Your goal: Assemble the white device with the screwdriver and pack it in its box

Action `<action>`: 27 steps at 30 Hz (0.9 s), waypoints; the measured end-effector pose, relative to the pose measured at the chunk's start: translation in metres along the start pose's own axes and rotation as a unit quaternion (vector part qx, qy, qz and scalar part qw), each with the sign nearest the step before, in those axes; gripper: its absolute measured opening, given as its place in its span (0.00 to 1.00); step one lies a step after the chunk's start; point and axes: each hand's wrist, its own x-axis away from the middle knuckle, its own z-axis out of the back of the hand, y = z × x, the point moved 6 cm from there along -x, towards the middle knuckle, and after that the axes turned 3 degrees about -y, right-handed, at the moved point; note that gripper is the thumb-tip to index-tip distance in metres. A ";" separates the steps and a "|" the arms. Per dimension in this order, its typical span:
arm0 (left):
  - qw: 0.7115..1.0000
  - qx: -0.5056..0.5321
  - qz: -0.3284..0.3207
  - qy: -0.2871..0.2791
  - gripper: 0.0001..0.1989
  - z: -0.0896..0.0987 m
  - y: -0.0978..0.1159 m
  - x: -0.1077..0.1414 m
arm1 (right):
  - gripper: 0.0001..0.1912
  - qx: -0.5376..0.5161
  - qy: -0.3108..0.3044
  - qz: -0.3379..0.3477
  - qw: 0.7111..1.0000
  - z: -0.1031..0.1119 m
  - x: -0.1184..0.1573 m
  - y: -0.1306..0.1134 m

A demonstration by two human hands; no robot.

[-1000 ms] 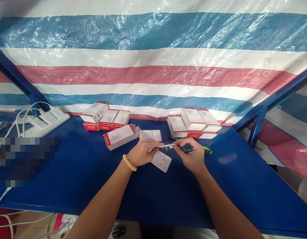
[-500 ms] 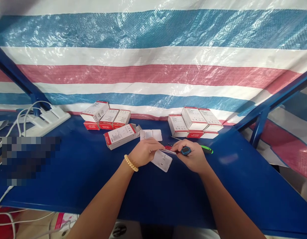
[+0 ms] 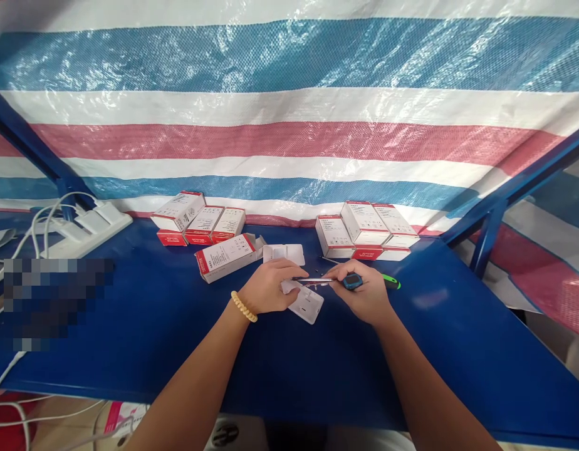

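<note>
My left hand [image 3: 271, 286], a beaded bracelet on its wrist, pinches one end of a thin silver-edged piece [image 3: 312, 280]. At the other end, the fingertips of my right hand [image 3: 362, 291] grip the same piece. A tool with a blue and black handle [image 3: 352, 281] is tucked in my right hand as well; its far end is hidden. Below the thin piece lies a white plastic housing half [image 3: 311, 307], partly covered by my left hand. Another white plastic shell [image 3: 289, 252] rests just behind my fingers. A green-handled tool [image 3: 391, 282] lies behind my right hand, partly hidden.
On the blue table [image 3: 177, 338], an opened white-and-red box [image 3: 226, 255] lies left of my hands. Several more boxes stand in a left group [image 3: 205, 220] and a right group [image 3: 365, 225]. A power strip [image 3: 89, 228] with cables sits far left. A striped sheet [image 3: 289, 106] hangs behind.
Both hands have turned the thin piece: its red face showed before, and now mostly its silvery edge shows. My left hand's thumb and fingers have shifted on it.
</note>
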 end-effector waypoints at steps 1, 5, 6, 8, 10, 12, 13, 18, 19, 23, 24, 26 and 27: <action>1.000 -0.004 -0.002 0.004 0.14 0.001 0.001 0.000 | 0.09 -0.004 0.008 -0.002 1.000 0.001 0.000 0.000; 0.997 -0.034 -0.040 0.058 0.08 0.006 0.006 -0.001 | 0.09 -0.019 0.018 -0.009 1.000 0.000 0.001 0.003; 0.995 -0.042 -0.052 0.074 0.08 0.007 0.007 -0.001 | 0.09 -0.027 0.018 -0.011 0.999 0.000 0.001 0.004; 0.991 -0.054 -0.069 0.097 0.07 0.008 0.009 -0.001 | 0.09 -0.049 0.021 -0.012 0.999 0.000 0.002 0.006; 0.991 -0.058 -0.072 0.099 0.06 0.008 0.009 -0.001 | 0.09 -0.067 0.026 -0.011 0.997 -0.001 0.002 0.007; 0.993 -0.057 -0.064 0.083 0.06 0.006 0.008 -0.001 | 0.09 -0.073 0.032 -0.014 0.997 -0.001 0.002 0.008; 0.994 -0.055 -0.060 0.074 0.06 0.006 0.008 -0.001 | 0.09 -0.073 0.035 -0.017 0.997 -0.002 0.002 0.009; 0.996 -0.047 -0.053 0.054 0.07 0.005 0.008 -0.003 | 0.10 -0.072 0.048 -0.023 0.996 -0.003 0.002 0.009; 0.996 -0.047 -0.052 0.054 0.07 0.005 0.008 -0.003 | 0.11 -0.073 0.048 -0.025 0.996 -0.003 0.002 0.010; 0.996 -0.049 -0.044 0.058 0.08 0.006 0.006 -0.003 | 0.10 -0.070 0.049 -0.044 0.995 -0.003 0.001 0.011; 0.996 -0.048 -0.035 0.062 0.08 0.006 0.005 -0.003 | 0.10 -0.061 0.053 -0.053 0.995 -0.002 0.000 0.012; 0.997 -0.041 -0.008 0.064 0.09 0.006 0.001 -0.002 | 0.09 -0.045 0.067 -0.079 0.994 -0.002 0.000 0.016; 0.997 -0.038 0.007 0.062 0.10 0.006 -0.002 -0.002 | 0.09 -0.042 0.074 -0.094 0.992 -0.003 -0.001 0.018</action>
